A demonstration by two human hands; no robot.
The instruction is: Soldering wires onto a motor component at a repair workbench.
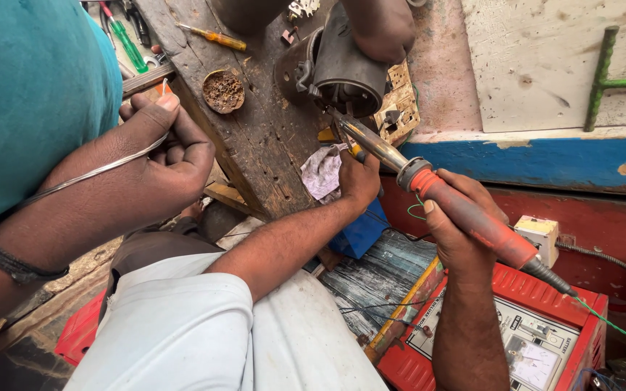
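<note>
Beside the left hand (pixel 172 156), small tin (pixel 224 91) holds perhaps flux.

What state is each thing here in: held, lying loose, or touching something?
red-handled soldering iron: gripped in right hand, tip at dark round metal housing
thin silver wire: pinched in left hand
pale crumpled cloth: held by co-worker's hand
yellow-handled screwdriver: lying loose on worn wooden bench

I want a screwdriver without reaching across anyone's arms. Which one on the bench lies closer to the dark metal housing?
The orange-handled screwdriver; the green-handled screwdriver lies farther left, beside the teal shirt.
</note>
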